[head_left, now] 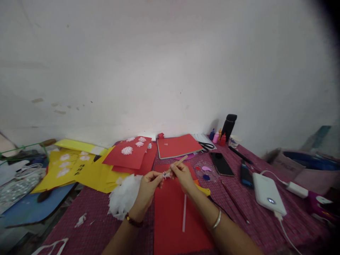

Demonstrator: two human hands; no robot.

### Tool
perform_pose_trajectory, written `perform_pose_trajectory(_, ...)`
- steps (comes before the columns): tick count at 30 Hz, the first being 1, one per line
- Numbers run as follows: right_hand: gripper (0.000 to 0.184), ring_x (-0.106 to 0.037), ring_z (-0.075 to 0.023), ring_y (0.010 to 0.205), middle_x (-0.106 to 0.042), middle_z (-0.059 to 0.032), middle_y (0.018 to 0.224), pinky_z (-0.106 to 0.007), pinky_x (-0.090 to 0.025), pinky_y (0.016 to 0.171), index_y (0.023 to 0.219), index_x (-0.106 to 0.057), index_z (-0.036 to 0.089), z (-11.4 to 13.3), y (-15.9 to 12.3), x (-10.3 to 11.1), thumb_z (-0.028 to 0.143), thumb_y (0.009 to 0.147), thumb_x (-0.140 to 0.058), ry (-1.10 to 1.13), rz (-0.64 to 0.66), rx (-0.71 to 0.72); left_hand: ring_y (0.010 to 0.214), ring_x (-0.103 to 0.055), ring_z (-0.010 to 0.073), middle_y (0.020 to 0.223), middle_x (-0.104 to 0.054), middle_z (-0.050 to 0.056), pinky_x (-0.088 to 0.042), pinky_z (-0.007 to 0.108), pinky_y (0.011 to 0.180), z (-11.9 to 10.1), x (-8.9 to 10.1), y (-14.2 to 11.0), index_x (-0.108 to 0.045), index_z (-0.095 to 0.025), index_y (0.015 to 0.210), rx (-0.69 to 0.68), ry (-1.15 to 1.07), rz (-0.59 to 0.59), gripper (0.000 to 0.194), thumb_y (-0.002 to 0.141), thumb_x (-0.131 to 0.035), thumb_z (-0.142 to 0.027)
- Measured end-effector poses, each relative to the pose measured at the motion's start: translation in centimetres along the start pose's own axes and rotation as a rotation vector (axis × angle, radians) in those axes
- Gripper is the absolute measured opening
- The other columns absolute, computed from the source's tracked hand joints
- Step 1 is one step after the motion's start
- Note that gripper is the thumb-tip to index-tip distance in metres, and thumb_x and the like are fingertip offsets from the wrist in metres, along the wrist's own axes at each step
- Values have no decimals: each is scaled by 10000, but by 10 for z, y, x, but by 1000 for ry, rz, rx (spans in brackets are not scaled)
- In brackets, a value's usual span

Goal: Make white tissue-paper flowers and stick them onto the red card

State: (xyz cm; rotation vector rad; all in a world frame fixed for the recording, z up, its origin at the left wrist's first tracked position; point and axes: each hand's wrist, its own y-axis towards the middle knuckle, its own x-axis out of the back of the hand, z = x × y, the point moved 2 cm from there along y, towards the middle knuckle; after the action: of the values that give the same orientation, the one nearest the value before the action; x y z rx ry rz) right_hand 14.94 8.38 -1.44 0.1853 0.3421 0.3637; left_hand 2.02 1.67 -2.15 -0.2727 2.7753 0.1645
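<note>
My left hand [147, 188] pinches a small white tissue flower [166, 174] between its fingertips. My right hand [182, 175] holds a thin wooden stick [177, 164], its lower end touching the flower. Both hands hover above a red sheet of paper [172, 219] on the table, which has a white strip [184, 217] lying on it. A heap of white tissue [123, 198] sits just left of my left wrist.
Red cards with white flowers [129, 152], yellow sheets [79, 166] and a red folder [177, 146] lie farther back. Scissors [206, 146], small paint bottles [217, 137], a paint palette [205, 169], a phone [221, 163] and a white power bank [268, 194] are at right.
</note>
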Motion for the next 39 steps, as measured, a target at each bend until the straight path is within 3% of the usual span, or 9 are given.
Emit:
perform_pose_trajectory(3, 228, -518, -83, 472, -595, 32, 572, -196, -397, 463, 846, -601, 175, 0, -2, -3, 347, 710, -665, 65, 114, -33, 466, -466, 53, 545, -559, -38, -320, 156, 428, 0, 1, -1, -564, -140, 642, 103, -55, 3, 172, 671, -688, -256)
perform_pose_trajectory(5, 227, -525, -80, 486, -610, 21, 602, -197, -409, 480, 833, -606, 169, 1, -3, -4, 335, 696, -679, 63, 184, -34, 465, -462, 44, 552, -546, -45, -304, 144, 422, 3, 3, -2, -546, -144, 653, 194, -132, 7, 186, 662, -694, -257)
perform_pose_trajectory(10, 256, -485, -73, 427, -574, 19, 531, -191, -378, 437, 644, -548, 155, 0, 1, -1, 381, 717, -644, -33, 93, -5, 495, -482, 52, 604, -563, -27, -338, 154, 457, 3, 2, -1, -537, -144, 713, 165, -52, 75, 201, 701, -659, -303)
perform_pose_trajectory(13, 292, -489, -86, 424, -562, 15, 525, -200, -376, 428, 652, -517, 164, -3, 6, 6, 430, 761, -569, -86, 14, -23, 531, -509, 79, 647, -581, -2, -387, 191, 511, -6, 3, 11, -522, -146, 735, 85, 238, 117, 207, 770, -550, -348)
perform_pose_trajectory(17, 286, -480, -96, 431, -546, 14, 531, -211, -374, 440, 658, -490, 175, -8, 16, 22, 412, 816, -459, -390, -30, 39, 515, -484, 102, 563, -527, -20, -346, 208, 499, -18, 11, 37, -506, -160, 656, -77, 983, 90, 221, 792, -440, -321)
perform_pose_trajectory(23, 221, -471, -101, 475, -547, 17, 526, -205, -349, 481, 625, -515, 171, -18, 23, 39, 303, 801, -494, -586, -15, 62, 537, -500, 131, 522, -558, -5, -276, 232, 520, 8, 13, 44, -563, -162, 541, -75, 1290, 125, 184, 689, -558, -272)
perform_pose_trajectory(30, 165, -536, -122, 566, -624, -11, 619, -212, -375, 536, 695, -568, 162, -27, 21, 38, 257, 808, -496, -678, 25, 51, 657, -555, 164, 673, -635, 44, -270, 248, 561, 26, 4, 39, -606, -167, 664, -114, 1440, 61, 109, 721, -563, -249)
perform_pose_trajectory(39, 155, -590, -139, 632, -662, -27, 673, -230, -412, 600, 708, -596, 171, -36, 22, 33, 184, 812, -481, -703, 105, 91, 616, -514, 126, 667, -601, 8, -296, 217, 558, 38, 15, 57, -583, -162, 701, -211, 1331, 36, 109, 763, -501, -197)
